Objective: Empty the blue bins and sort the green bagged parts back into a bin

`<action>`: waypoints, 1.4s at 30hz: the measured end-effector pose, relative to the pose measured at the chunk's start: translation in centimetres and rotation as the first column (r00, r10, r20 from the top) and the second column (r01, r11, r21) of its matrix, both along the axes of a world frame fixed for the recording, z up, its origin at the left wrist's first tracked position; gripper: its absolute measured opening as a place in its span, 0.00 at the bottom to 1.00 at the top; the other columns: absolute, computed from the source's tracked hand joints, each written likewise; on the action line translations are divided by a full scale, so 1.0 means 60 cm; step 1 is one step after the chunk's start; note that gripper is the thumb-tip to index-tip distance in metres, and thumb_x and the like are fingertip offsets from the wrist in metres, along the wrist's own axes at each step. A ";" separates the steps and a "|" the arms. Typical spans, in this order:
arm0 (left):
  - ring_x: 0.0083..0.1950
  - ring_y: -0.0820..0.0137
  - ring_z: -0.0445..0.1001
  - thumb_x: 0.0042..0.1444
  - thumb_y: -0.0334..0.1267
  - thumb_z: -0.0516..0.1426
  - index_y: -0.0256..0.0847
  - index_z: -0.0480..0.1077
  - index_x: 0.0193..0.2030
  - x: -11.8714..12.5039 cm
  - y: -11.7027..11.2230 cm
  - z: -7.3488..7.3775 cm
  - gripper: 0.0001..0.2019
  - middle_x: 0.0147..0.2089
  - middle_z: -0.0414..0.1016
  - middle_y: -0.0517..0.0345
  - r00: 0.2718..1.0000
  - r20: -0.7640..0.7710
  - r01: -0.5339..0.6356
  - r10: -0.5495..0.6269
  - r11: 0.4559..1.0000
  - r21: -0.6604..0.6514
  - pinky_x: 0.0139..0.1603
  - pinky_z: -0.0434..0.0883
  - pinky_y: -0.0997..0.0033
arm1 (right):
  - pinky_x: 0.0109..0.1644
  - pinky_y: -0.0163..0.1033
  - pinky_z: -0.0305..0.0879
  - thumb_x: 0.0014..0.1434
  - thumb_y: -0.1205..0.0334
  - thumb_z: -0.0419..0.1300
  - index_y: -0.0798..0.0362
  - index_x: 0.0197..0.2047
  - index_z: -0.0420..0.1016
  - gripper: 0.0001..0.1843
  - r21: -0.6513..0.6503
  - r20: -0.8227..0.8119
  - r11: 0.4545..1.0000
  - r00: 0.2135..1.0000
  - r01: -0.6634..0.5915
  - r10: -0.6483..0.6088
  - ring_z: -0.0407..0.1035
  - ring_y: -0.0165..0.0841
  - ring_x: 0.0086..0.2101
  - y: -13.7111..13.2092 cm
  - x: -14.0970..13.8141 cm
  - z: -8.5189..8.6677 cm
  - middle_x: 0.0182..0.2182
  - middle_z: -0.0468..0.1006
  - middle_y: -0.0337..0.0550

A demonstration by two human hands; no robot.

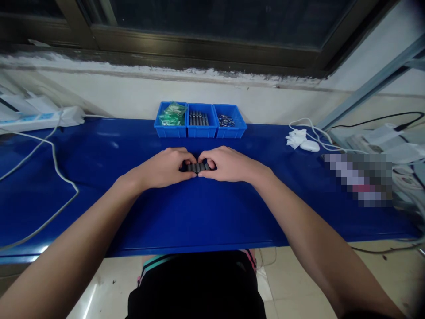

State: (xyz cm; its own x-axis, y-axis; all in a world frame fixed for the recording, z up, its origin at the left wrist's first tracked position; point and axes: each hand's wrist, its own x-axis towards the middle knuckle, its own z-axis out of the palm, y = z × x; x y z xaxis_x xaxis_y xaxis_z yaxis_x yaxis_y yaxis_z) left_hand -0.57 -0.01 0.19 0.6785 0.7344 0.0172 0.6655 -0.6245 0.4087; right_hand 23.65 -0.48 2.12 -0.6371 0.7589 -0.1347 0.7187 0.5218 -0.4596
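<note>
A short row of dark grey cylinders (198,167), side by side, lies between my two hands at the middle of the blue table (199,212). My left hand (169,166) curls round the row's left end, fingers behind it and thumb along the near side. Around the right end closes my right hand (224,164), its thumb also at the front. The thumb tips nearly meet. Fingers cover both ends of the row, so the exact kind of part is not clear.
Behind the hands stand three blue bins: the left bin (171,131) with green plastic packets, the middle bin (201,132) with dark rods, the right bin (231,132) with small shiny parts. White cables (56,164) lie left; crumpled tissue (295,138) and a white case (310,145) lie right.
</note>
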 end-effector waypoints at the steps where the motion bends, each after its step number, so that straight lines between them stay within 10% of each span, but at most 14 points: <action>1: 0.46 0.62 0.77 0.63 0.45 0.61 0.45 0.80 0.54 0.000 0.000 0.000 0.15 0.49 0.78 0.53 1.000 -0.001 -0.002 0.002 1.000 0.005 0.44 0.69 0.64 | 0.35 0.42 0.53 0.62 0.45 0.65 0.46 0.47 0.77 0.16 -0.008 -0.001 1.000 1.000 -0.004 0.004 0.69 0.34 0.34 0.001 0.003 0.001 0.38 0.79 0.40; 7: 0.46 0.60 0.77 0.63 0.49 0.61 0.42 0.76 0.59 0.004 -0.004 0.000 0.21 0.50 0.78 0.50 1.000 0.000 -0.025 0.025 0.999 0.028 0.45 0.70 0.62 | 0.37 0.43 0.59 0.56 0.36 0.68 0.45 0.60 0.77 0.35 -0.114 0.006 0.992 0.999 0.047 -0.046 0.70 0.40 0.41 0.016 0.030 0.001 0.45 0.79 0.46; 19: 0.51 0.57 0.78 0.66 0.51 0.60 0.43 0.73 0.65 0.003 -0.008 0.004 0.24 0.55 0.79 0.48 1.000 -0.001 -0.031 0.031 1.000 -0.002 0.47 0.71 0.61 | 0.36 0.43 0.64 0.58 0.42 0.69 0.50 0.47 0.83 0.23 -0.132 -0.121 0.990 0.990 0.059 -0.075 0.72 0.36 0.35 0.023 0.039 0.041 0.36 0.80 0.44; 27: 0.55 0.55 0.78 0.67 0.50 0.60 0.44 0.72 0.65 0.006 -0.013 0.007 0.23 0.58 0.77 0.48 0.999 -0.004 -0.045 0.045 0.999 -0.015 0.52 0.72 0.58 | 0.43 0.46 0.66 0.57 0.49 0.72 0.56 0.47 0.86 0.21 0.298 0.000 0.937 0.982 0.180 -0.189 0.73 0.41 0.40 0.218 0.009 0.095 0.44 0.82 0.52; 33: 0.56 0.54 0.79 0.69 0.50 0.59 0.45 0.71 0.67 0.006 -0.019 0.010 0.24 0.63 0.75 0.45 0.998 -0.011 -0.060 0.059 0.997 -0.048 0.52 0.74 0.56 | 0.45 0.47 0.67 0.55 0.52 0.75 0.54 0.47 0.86 0.19 0.256 0.315 0.953 0.918 0.162 -0.241 0.75 0.45 0.43 0.331 -0.029 0.050 0.43 0.83 0.54; 42: 0.56 0.50 0.80 0.69 0.50 0.58 0.44 0.70 0.67 0.009 -0.023 0.009 0.24 0.61 0.76 0.47 0.998 0.001 -0.070 0.070 0.997 -0.034 0.54 0.76 0.52 | 0.47 0.51 0.70 0.53 0.53 0.76 0.52 0.51 0.86 0.24 0.206 0.296 0.966 0.931 0.156 -0.214 0.75 0.47 0.45 0.374 -0.015 0.041 0.48 0.83 0.55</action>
